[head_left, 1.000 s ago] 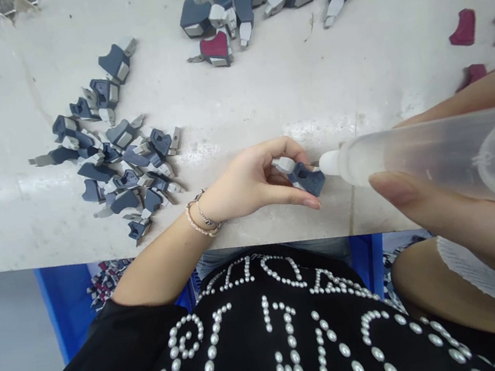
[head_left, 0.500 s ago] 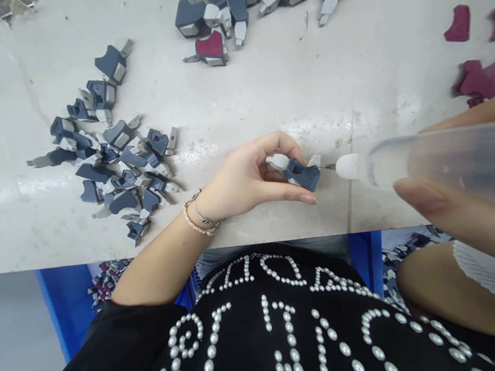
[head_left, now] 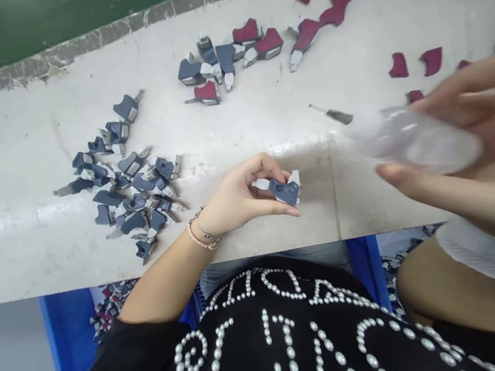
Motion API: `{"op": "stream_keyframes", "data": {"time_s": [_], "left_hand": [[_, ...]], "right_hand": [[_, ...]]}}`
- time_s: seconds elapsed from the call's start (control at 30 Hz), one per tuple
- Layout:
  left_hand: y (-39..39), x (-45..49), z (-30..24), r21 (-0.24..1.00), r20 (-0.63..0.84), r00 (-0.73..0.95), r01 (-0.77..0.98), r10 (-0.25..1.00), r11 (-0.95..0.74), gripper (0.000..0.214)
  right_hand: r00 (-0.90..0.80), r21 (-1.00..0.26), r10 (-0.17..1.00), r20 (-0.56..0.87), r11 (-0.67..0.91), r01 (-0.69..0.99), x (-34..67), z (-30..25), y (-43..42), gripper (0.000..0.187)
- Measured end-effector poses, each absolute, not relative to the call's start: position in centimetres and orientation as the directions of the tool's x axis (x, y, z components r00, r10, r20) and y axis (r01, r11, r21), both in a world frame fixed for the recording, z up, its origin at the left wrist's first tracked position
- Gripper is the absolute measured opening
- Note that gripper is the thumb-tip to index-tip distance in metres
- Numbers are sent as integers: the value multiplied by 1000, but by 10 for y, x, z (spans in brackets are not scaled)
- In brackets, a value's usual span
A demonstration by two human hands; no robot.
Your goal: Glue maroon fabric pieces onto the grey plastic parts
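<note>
- Left hand (head_left: 235, 196): thumb and fingers pinch a navy-and-grey moulded piece (head_left: 284, 192), gripped over the worktop near its front edge.
- Right hand (head_left: 472, 105): blurred, but its fingers seem closed around a clear plastic squeeze bottle (head_left: 417, 138), which is tilted, off to the right.
- Worktop (head_left: 19, 244): scuffed white, with a heap of navy-and-grey pieces (head_left: 126, 182) left of the hands.
- Further off: maroon-topped pieces (head_left: 229, 61) and loose maroon scraps (head_left: 398, 65) lie farther along – a thin grey strip (head_left: 332, 116) sits just beyond the bottle.
- Below the edge: a blue crate (head_left: 70, 342) stands beside the person's black pearl-studded shirt (head_left: 271, 343).
</note>
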State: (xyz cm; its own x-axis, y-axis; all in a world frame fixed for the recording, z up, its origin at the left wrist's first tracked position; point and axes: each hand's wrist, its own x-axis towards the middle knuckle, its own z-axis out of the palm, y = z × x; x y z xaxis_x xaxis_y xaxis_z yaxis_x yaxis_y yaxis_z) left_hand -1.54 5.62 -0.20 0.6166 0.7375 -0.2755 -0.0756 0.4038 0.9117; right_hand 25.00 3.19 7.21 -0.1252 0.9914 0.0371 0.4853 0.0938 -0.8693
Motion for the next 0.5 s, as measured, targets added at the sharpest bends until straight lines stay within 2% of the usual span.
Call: {"op": "stream_keyframes", "data": {"time_s": [0.13, 0.27, 0.37, 0.5], "left_hand": [[55, -16, -3, 920, -257, 603, -86, 755, 381, 45], [52, -18, -5, 928, -261, 585, -65, 768, 366, 44], [52, -18, -6, 922, -306, 550, -33, 777, 386, 44], [48, -16, -2, 924, -365, 431, 58, 825, 379, 46]], "right_hand": [[-254, -841, 966, -44, 101, 531, 221, 56, 60, 39], [-335, -876, 939, -73, 100, 471, 200, 25, 78, 47], [-316, -831, 946, -69, 121, 542, 187, 9, 83, 42], [-300, -747, 950, -84, 139, 650, 196, 9, 86, 46]]}}
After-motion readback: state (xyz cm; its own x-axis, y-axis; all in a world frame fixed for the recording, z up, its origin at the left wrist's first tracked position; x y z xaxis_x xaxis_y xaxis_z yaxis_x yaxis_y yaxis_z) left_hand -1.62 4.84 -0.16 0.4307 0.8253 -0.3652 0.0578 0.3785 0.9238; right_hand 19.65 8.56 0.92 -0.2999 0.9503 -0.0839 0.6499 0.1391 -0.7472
